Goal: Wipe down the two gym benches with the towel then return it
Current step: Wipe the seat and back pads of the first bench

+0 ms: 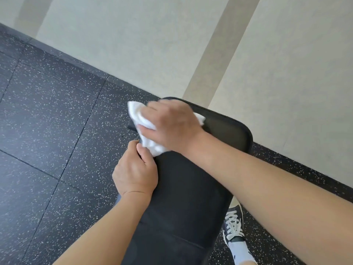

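Merely towel (147, 129) on bench (183, 188)

Bright, even daylight falls softly with only faint shadows, a dull sheen lying on the bench pad (227, 129) just beyond the right hand (172, 125), whose knuckles are slightly motion-blurred, while wide-angle distortion bends lines toward the edges.

Readable text: none anywhere in view.
Bench pad (183, 188): plain black, no brand or label legible.
Towel (145, 123): plain white, no print or tag seen.
Shoe (234, 224), right of bench pad: dark w/ white laces, no logo legible.
Sock (241, 250), just below shoe: small dark mark, too small to read.
Floor (47, 121), left of bench pad: speckled tiles, no signs or nos.
Wall (152, 44), beyond bench pad: bare panels, no signage.
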Motion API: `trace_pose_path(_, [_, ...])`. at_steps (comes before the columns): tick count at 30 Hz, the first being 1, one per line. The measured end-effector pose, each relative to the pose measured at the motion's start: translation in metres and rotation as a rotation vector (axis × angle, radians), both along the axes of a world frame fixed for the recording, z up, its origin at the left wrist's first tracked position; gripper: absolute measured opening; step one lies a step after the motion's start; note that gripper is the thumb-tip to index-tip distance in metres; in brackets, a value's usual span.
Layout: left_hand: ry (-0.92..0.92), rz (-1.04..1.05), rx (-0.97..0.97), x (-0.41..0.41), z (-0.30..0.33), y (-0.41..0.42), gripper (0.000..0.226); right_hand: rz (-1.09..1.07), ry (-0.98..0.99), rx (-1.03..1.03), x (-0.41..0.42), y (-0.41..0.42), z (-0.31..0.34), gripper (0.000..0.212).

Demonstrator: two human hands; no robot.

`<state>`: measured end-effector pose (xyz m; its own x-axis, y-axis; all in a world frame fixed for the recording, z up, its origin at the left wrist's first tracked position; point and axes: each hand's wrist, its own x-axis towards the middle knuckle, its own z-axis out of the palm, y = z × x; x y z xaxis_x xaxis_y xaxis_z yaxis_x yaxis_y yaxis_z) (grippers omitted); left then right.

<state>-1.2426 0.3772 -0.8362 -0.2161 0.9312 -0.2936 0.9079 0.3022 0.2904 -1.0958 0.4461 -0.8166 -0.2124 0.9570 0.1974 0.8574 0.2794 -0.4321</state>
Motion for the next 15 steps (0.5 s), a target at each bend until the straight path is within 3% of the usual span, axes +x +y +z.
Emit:
trace_pose_path(3, [0.004,0.01,-0.014,0.0,-0.002,0.0,0.044,0.059,-0.039,-0.074,-0.025,0.024,-0.003,0.02])
trace_pose_path(5, [0.004,0.007,-0.012,0.0,-0.001,0.0,0.044,0.048,0.041,-0.016,-0.014,0.015,-0.004,0.019])
trace_pose_path(9, [-0.009,-0.008,-0.003,0.0,0.001,-0.001,0.034,0.047,-0.008,0.102,0.056,-0.053,-0.004,0.021])
trace_pose_path(15, [-0.032,0.005,-0.009,0.0,0.003,-0.001,0.03,0.066,-0.118,0.014,0.143,-0.121,-0.001,0.032])
